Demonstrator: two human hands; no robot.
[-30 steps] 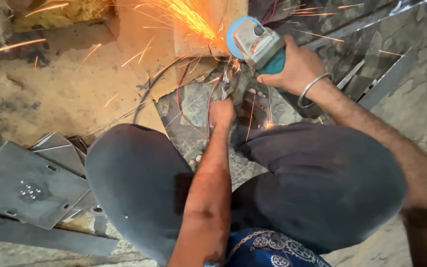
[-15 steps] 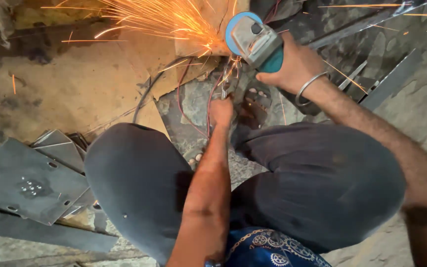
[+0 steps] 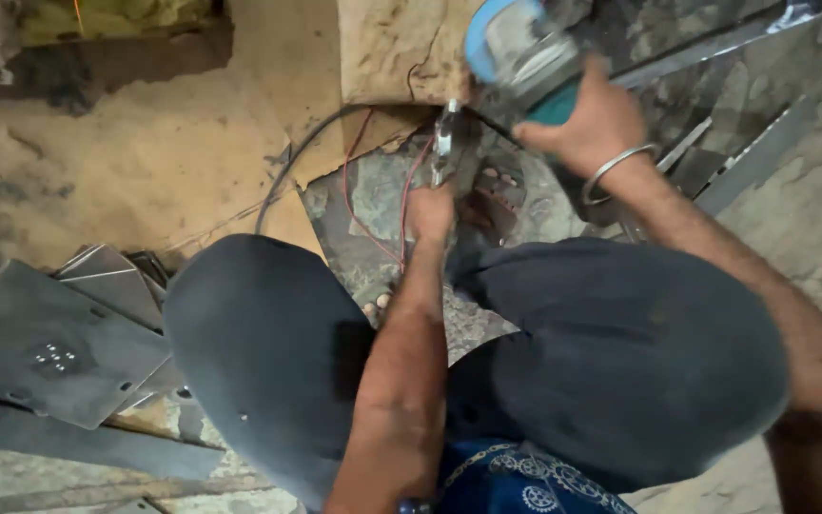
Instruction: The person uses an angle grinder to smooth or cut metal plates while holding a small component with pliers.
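Sparks gone, grinder (image 3: 525,57) lifted in the right hand (image 3: 587,124)'s clenched grip; left hand (image 3: 430,211) pinching the small metal piece (image 3: 446,143) risks cuts if the disc dips.

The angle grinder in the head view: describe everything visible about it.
The angle grinder is a handheld power tool with a grey metal head, a blue guard around its disc and a teal body. It looks blurred and is lifted above the small metal piece. The right hand grips its body; no sparks are visible. Its rear is hidden by the hand.
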